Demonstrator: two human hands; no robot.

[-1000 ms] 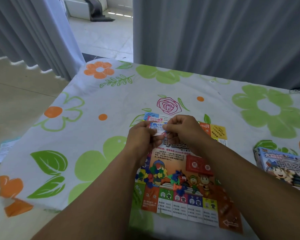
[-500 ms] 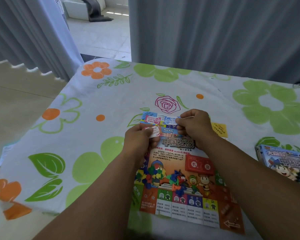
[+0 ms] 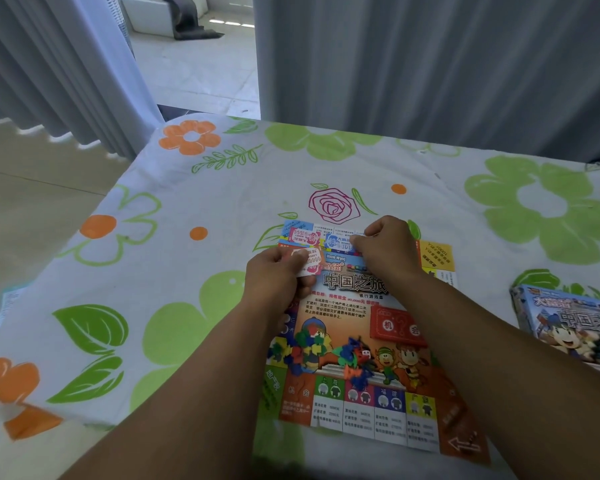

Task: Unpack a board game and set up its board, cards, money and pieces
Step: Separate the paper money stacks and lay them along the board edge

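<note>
The colourful paper game board (image 3: pixel 368 407) lies flat on the flowered tablecloth in front of me. My left hand (image 3: pixel 274 282) grips a small stack of pink play money (image 3: pixel 307 263) over the board's upper left part. My right hand (image 3: pixel 385 251) pinches a blue note (image 3: pixel 336 241) down at the board's far edge, beside a pink note (image 3: pixel 303 235) lying there. Small coloured plastic pieces (image 3: pixel 309 348) sit in a heap on the board's middle, with a second heap (image 3: pixel 355 358) next to it.
The game box (image 3: pixel 568 327) lies at the right edge of the table. A paper slip (image 3: pixel 7 306) lies on the floor to the left. Grey curtains hang behind the table; the tablecloth's (image 3: pixel 174 209) left edge drops off to a tiled floor.
My hands have drawn apart. The right hand has carried a note forward to the board's far edge while the left keeps the remaining stack and has dropped slightly toward me.
</note>
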